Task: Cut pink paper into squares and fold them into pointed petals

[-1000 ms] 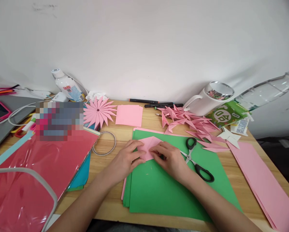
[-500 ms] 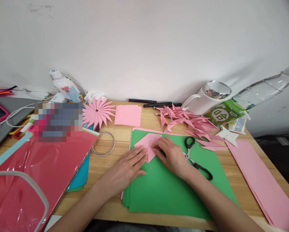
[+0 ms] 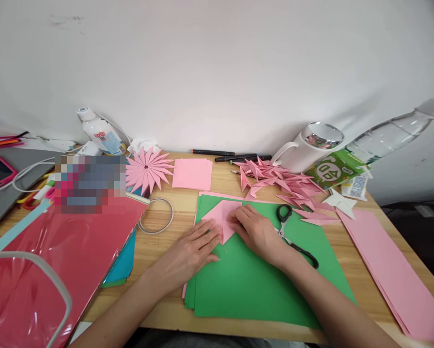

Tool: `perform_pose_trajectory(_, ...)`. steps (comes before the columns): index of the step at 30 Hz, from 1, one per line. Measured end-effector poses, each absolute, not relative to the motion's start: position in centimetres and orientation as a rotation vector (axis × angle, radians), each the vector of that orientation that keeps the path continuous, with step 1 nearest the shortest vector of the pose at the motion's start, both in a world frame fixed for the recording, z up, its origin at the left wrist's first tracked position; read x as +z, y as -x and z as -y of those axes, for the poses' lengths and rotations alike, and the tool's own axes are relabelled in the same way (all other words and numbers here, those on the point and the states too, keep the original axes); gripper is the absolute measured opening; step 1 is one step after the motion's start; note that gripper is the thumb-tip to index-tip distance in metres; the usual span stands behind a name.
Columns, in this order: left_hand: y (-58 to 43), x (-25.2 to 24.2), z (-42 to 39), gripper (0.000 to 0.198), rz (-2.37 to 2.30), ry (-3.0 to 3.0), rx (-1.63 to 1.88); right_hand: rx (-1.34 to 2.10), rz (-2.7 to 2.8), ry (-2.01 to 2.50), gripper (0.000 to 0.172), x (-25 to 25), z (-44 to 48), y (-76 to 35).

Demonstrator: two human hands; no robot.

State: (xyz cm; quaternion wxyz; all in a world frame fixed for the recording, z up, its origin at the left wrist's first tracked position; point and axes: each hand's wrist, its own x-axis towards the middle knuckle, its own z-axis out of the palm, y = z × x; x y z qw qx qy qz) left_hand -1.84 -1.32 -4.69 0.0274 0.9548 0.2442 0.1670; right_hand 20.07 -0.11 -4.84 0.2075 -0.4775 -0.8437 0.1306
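A small piece of pink paper (image 3: 222, 212), creased down its middle with a folded left corner, lies on a stack of green paper (image 3: 238, 290). My left hand (image 3: 197, 246) lies flat, its fingertips resting on the paper's lower left part. The curled fingers of my right hand (image 3: 255, 229) pinch the paper's right edge; the exact grip is partly hidden. Black-handled scissors (image 3: 282, 222) rest on the green sheets just right of my right hand, their blades partly covered by it.
Folded pink pieces (image 3: 282, 181) are heaped behind the scissors. Further left are pink squares (image 3: 192, 174), a spiky pink paper wheel (image 3: 146, 166) and a tape roll (image 3: 156, 216). A white mug (image 3: 307, 150) and clear bottle (image 3: 391, 130) stand back right; pink strips (image 3: 391, 270) lie right.
Both hands stay on the pink paper in nearly the same places. The view has shifted very slightly; nothing else has visibly moved.
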Motion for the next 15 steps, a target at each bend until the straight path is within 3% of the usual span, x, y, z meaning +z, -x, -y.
perform_pose_trajectory(15, 1.8, -4.4, 1.5, 0.040, -0.786, -2.922, 0.475, 0.893, 2.394, 1.115, 0.004, -3.0, -0.5, -22.1)
